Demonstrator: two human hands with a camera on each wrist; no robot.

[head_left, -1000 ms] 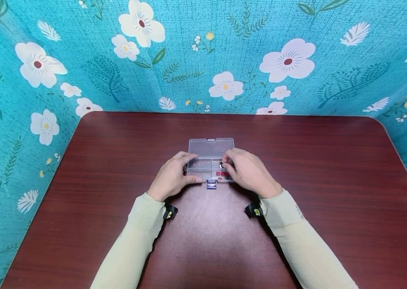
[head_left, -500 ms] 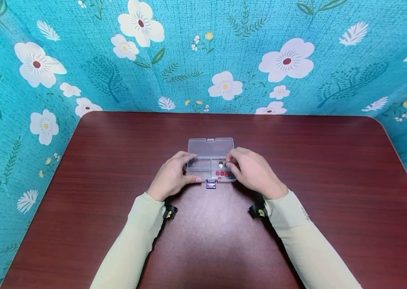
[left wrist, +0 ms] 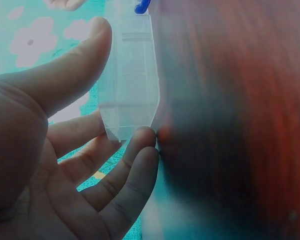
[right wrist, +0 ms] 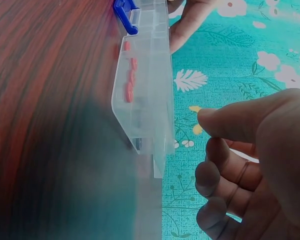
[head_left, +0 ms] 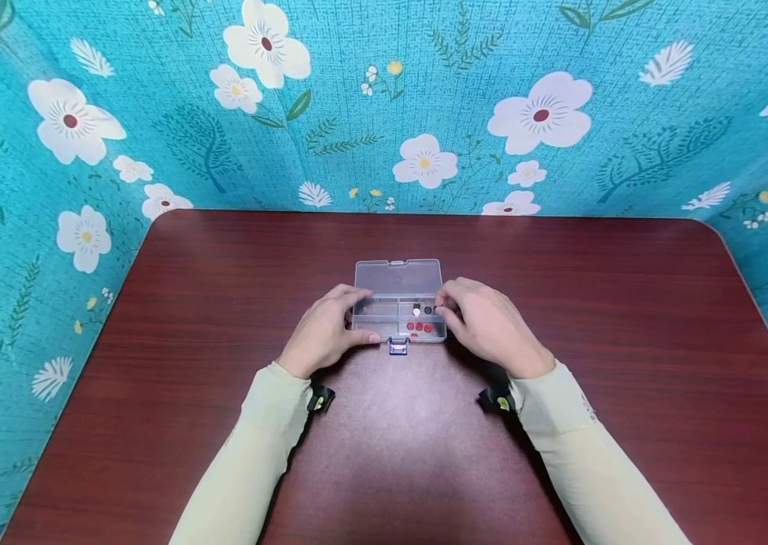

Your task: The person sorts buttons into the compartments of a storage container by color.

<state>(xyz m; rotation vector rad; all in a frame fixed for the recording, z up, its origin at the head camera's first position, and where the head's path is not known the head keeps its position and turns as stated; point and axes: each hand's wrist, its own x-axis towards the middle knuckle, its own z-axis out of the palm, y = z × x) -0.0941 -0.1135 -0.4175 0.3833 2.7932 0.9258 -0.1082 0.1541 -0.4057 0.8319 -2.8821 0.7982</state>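
Observation:
A clear plastic compartment box (head_left: 375, 327) lies on the table, its lid (head_left: 397, 277) laid back and its blue latch (head_left: 398, 347) hanging at the front. My left hand (head_left: 322, 331) holds the box's left end, thumb at the front edge and fingers at the far side. Several small red pieces (head_left: 419, 327) sit in the front right compartment. A black-and-white piece (head_left: 417, 309) and a dark piece (head_left: 427, 310) are in the back right one. At that compartment's right edge is my right hand (head_left: 489, 322), thumb and index fingertips close together; whether they pinch something is unclear.
The dark red wooden table (head_left: 220, 303) extends around the box on all sides. Behind it hangs a teal flowered cloth (head_left: 370, 98). Black straps (head_left: 496, 399) with cameras are on both wrists.
My right hand has shifted right along the back right compartment to the box's edge, uncovering the black-and-white piece, the dark piece and the red ones. The left hand stays in place.

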